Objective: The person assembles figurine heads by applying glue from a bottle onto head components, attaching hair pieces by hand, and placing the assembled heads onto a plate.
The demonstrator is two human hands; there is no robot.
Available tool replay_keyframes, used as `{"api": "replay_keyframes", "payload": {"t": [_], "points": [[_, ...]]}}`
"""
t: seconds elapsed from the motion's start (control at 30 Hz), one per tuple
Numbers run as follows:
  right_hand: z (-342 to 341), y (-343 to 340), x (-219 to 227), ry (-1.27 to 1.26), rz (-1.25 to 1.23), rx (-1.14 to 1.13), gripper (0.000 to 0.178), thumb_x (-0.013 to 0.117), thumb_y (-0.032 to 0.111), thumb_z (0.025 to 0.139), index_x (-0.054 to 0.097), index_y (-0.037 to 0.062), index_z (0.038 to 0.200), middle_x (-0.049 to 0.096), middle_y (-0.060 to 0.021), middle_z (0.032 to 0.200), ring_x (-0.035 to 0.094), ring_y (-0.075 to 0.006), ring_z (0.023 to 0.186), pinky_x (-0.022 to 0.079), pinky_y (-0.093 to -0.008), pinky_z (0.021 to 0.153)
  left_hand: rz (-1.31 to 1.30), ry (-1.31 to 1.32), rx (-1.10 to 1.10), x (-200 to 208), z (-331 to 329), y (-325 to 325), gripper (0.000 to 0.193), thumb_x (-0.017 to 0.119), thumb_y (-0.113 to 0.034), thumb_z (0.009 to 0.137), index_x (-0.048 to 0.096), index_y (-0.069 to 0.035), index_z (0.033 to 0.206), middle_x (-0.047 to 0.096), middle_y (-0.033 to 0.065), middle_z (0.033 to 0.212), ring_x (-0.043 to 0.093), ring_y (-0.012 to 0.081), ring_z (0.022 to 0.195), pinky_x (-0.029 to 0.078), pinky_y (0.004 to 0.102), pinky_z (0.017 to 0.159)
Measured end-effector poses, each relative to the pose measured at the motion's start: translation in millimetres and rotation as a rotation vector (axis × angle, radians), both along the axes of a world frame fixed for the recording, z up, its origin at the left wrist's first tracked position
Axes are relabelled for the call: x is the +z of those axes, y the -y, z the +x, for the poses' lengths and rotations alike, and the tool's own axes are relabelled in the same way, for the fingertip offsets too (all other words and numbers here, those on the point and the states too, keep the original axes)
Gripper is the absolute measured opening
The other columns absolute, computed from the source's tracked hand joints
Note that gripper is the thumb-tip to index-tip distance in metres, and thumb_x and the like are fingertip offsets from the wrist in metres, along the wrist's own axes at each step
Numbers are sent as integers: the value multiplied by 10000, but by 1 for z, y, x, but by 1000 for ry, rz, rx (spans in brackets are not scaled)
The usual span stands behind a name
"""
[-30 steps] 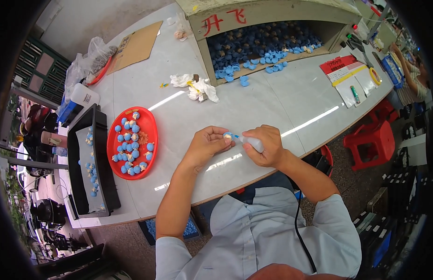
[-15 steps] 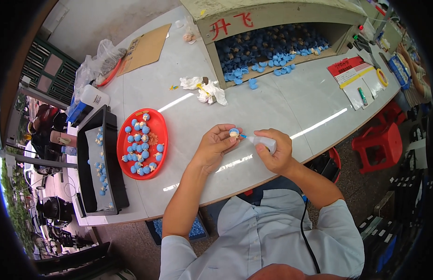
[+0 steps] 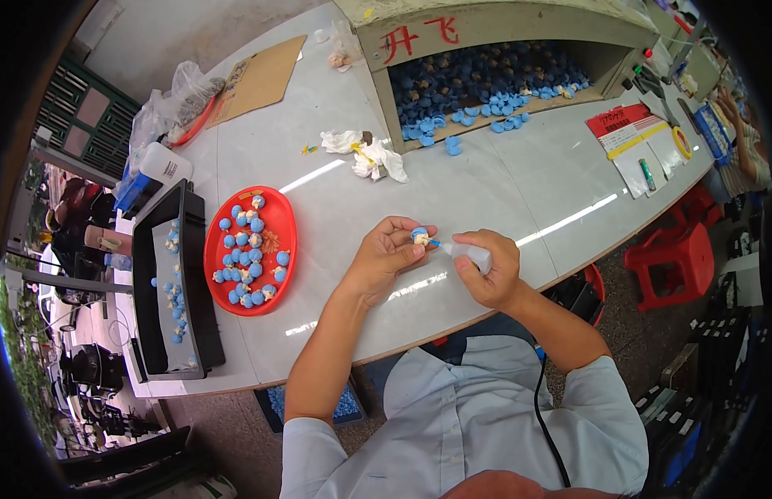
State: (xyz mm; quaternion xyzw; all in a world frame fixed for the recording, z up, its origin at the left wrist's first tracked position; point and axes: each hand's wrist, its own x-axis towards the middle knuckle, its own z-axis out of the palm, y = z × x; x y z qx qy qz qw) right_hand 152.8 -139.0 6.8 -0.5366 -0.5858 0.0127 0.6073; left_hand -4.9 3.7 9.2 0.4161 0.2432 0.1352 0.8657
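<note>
Between the fingertips of my left hand [image 3: 384, 259] is a small figurine piece [image 3: 420, 236], blue on top and cream below. My right hand [image 3: 496, 270] is closed round a translucent squeeze bottle [image 3: 470, 255]. The bottle's thin blue nozzle [image 3: 437, 243] points left, its tip at or very near the piece; whether they touch I cannot tell. Both hands are above the grey-white table [image 3: 336, 320]. Left of them, a red round tray [image 3: 284, 218] holds many similar blue-and-cream pieces. A black bin [image 3: 213, 353] beside it has more on a pale sheet.
An open-fronted metal box [image 3: 389, 125] at the back holds a heap of blue pieces, some spilling out front. Crumpled white tissue [image 3: 381, 162], flat cardboard [image 3: 259, 81] and a white jug [image 3: 165, 165] lie or stand around. At right are a yellow tape roll [image 3: 682, 142] and red stool [image 3: 670, 268].
The piece has tilted slightly in my left fingers, showing more of its cream side. The bottle stays in my right hand at nearly the same spot. The view has shifted slightly.
</note>
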Motion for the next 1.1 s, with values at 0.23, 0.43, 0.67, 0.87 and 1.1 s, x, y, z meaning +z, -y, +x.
{"api": "replay_keyframes", "payload": {"t": [0.23,0.43,0.67,0.87,1.1], "points": [[0,-1,-1,-34,-11,14,225,673,42,775,619,-22,984,651,-147,763,611,-265,594,470,-332,548,-7,-3,-7,1,0,1,369,714,-15,839,503,-52,1140,607,152,1232,631,214,1062,536,283,884],[1,-1,-1,-31,7,21,220,664,38,789,619,-25,994,641,-138,738,605,-246,578,468,-323,543,7,-17,-1,3,1,2,367,712,-14,840,501,-50,1138,605,156,1234,631,224,1073,538,284,889],[12,20,5,-273,-120,5,265,609,43,858,589,-35,1110,645,-104,905,618,-138,773,489,-270,681,17,-9,-19,2,1,2,358,723,-33,835,525,-71,1130,611,141,1229,622,238,1115,535,292,908],[86,23,2,-489,-255,-151,309,633,58,885,550,-26,1171,640,-76,994,600,-126,900,462,-257,847,-1,-54,-6,6,2,1,380,688,17,848,508,-29,1180,604,171,1225,625,236,1105,533,282,893],[182,42,-12,-237,-388,-540,266,695,83,843,604,-10,1074,602,-19,917,494,-119,809,440,-261,773,56,-75,18,-1,3,1,340,708,-18,844,551,-22,1146,644,123,1131,642,208,1058,538,274,866]]}}
